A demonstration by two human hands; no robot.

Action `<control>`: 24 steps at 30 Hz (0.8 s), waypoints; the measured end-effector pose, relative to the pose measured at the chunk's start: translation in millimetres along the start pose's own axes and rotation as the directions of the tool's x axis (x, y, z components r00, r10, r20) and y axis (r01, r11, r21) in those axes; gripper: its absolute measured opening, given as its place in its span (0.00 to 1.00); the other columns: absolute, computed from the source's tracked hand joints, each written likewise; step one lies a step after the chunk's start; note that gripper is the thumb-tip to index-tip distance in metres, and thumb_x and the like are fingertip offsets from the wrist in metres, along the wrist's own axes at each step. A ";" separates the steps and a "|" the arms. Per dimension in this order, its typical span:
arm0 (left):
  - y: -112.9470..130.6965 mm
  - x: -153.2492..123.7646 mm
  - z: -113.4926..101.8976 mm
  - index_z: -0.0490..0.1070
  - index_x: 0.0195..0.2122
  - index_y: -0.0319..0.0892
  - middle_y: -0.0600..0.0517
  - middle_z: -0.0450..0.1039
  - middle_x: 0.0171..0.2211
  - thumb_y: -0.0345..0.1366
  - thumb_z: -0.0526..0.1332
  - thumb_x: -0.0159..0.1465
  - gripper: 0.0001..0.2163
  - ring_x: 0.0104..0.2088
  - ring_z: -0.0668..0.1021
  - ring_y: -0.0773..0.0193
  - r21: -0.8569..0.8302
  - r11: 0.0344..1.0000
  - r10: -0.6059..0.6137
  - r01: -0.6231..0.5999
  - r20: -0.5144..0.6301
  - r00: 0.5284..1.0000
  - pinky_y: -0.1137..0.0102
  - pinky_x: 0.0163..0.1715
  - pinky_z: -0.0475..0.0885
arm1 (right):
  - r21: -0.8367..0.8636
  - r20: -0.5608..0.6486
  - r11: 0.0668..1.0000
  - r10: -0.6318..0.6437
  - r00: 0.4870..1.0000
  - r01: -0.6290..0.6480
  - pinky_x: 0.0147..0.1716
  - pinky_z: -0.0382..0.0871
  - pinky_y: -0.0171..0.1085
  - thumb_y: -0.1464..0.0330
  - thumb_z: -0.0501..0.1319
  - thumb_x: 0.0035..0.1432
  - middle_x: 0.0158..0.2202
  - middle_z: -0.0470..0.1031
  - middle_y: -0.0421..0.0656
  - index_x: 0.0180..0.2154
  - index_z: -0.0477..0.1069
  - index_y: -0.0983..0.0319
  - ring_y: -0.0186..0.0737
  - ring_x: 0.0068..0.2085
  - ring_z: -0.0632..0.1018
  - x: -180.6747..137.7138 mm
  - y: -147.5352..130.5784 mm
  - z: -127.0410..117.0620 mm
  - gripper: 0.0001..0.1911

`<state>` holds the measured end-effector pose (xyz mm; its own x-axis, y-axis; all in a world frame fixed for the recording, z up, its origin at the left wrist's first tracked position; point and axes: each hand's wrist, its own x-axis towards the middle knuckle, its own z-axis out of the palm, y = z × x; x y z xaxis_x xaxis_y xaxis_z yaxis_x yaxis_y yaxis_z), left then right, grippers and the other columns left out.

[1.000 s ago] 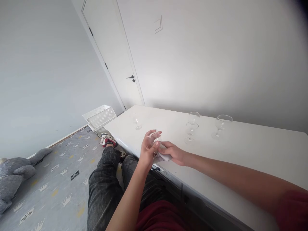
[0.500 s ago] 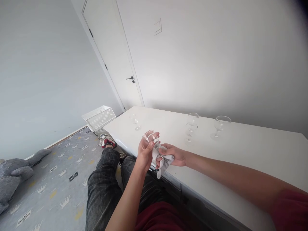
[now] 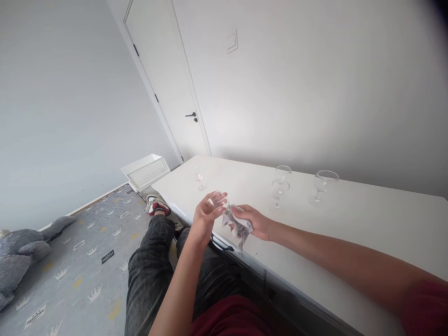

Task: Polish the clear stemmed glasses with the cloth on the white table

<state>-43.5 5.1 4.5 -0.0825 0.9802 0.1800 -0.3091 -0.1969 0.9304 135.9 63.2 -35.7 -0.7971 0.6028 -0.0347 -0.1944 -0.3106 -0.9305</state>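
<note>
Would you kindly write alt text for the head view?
The left hand holds a small clear glass while the right hand presses a crumpled white cloth to it, above a long white table's near edge. Four clear stemmed glasses stand behind.

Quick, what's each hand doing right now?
Left hand: closed around a small clear glass, held above the table edge.
Right hand: closed on a white cloth, against the glass.

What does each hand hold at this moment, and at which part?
The left hand holds a glass by its bowl, near the rim. The right hand holds a crumpled cloth bunched against the glass.
</note>
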 end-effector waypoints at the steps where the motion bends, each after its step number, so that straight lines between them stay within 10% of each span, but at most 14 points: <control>1: 3.0 0.1 -3.3 0.77 0.51 0.42 0.39 0.77 0.58 0.40 0.78 0.55 0.24 0.58 0.78 0.47 -0.024 1.000 0.014 -0.013 0.005 1.000 0.58 0.56 0.72 | 0.159 -0.007 0.987 0.039 0.999 -0.037 0.26 0.72 0.39 0.47 0.62 0.65 0.30 0.76 0.43 0.38 0.75 0.62 0.38 0.27 0.76 1.6 0.4 0.0 0.24; 6: 11.5 -3.5 -3.8 0.75 0.49 0.46 0.43 0.73 0.60 0.38 0.79 0.53 0.24 0.61 0.75 0.49 0.034 0.972 0.236 -0.234 -0.106 0.966 0.61 0.56 0.74 | 0.537 -0.179 0.842 0.054 0.982 0.051 0.34 0.77 0.42 0.51 0.56 0.70 0.35 0.80 0.43 0.45 0.74 0.61 0.40 0.31 0.79 4.6 0.7 2.5 0.21; 11: 9.0 -13.0 8.1 0.75 0.50 0.47 0.43 0.76 0.54 0.34 0.80 0.50 0.27 0.59 0.76 0.48 0.192 0.949 0.230 -0.249 0.116 0.966 0.53 0.58 0.75 | 0.576 -0.114 0.817 0.054 0.992 0.021 0.23 0.67 0.34 0.52 0.59 0.68 0.29 0.76 0.40 0.41 0.74 0.61 0.33 0.24 0.71 2.6 -2.0 5.8 0.19; 16: 9.5 -15.6 13.9 0.75 0.51 0.48 0.43 0.76 0.54 0.37 0.79 0.53 0.26 0.59 0.76 0.47 0.279 0.937 0.163 -0.212 0.187 0.969 0.51 0.58 0.76 | 0.333 -0.285 0.943 0.080 0.955 0.021 0.15 0.45 0.30 0.52 0.60 0.66 0.23 0.66 0.35 0.32 0.68 0.60 0.26 0.17 0.55 2.7 3.6 3.1 0.19; 21: 2.1 -9.6 22.7 0.71 0.53 0.49 0.42 0.74 0.58 0.47 0.78 0.54 0.28 0.57 0.78 0.48 0.111 0.973 0.212 -0.200 -0.109 0.971 0.57 0.50 0.77 | -0.296 -0.444 0.904 -0.417 0.793 0.310 0.17 0.55 0.32 0.47 0.55 0.69 0.23 0.64 0.37 0.30 0.65 0.58 0.30 0.20 0.61 -7.7 2.5 10.6 0.24; 24: -6.0 -5.2 23.6 0.70 0.53 0.50 0.42 0.76 0.57 0.46 0.79 0.52 0.30 0.55 0.79 0.51 0.049 0.971 0.237 -0.232 -0.166 0.957 0.61 0.51 0.74 | -0.454 -0.412 0.842 -0.489 0.769 0.292 0.18 0.57 0.34 0.48 0.53 0.70 0.23 0.67 0.38 0.30 0.67 0.58 0.33 0.21 0.65 -12.3 -2.8 12.7 0.24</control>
<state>-18.9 1.7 5.6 -0.3101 0.8878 0.3400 -0.2343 -0.4179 0.8777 139.0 47.3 -28.0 -0.2822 0.9181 0.2782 -0.1366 0.2486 -0.9589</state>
